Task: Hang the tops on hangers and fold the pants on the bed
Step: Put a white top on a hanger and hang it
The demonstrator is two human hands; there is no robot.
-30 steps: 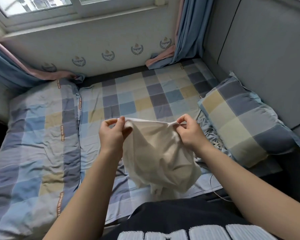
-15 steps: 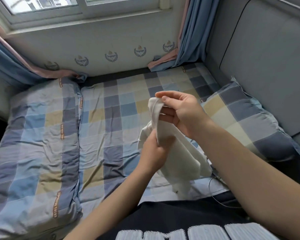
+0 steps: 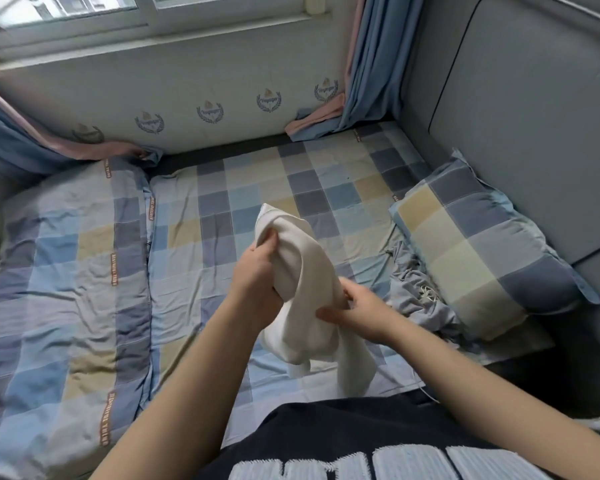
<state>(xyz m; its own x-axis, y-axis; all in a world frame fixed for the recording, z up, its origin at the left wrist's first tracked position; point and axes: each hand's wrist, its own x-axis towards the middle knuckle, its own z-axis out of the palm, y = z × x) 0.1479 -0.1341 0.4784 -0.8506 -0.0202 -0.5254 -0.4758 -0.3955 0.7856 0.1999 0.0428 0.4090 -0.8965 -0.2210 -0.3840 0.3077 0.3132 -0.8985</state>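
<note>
A cream white garment hangs bunched in the air above the checked bed. My left hand grips its upper part, thumb over the cloth near the top edge. My right hand pinches the cloth lower down on the right side. Two loose ends of the garment dangle below my hands toward the bed's near edge. Whether it is a top or pants cannot be told. A crumpled grey-blue garment with a white drawstring lies on the bed beside the pillow.
A checked pillow leans at the right against the grey padded headboard. A folded checked quilt covers the left of the bed. Blue curtains hang at both sides of the window wall. A thin white cable runs off the near edge.
My left hand rose to grip the top of the white garment, where the right hand held it. My right hand dropped to pinch it lower on the right.
</note>
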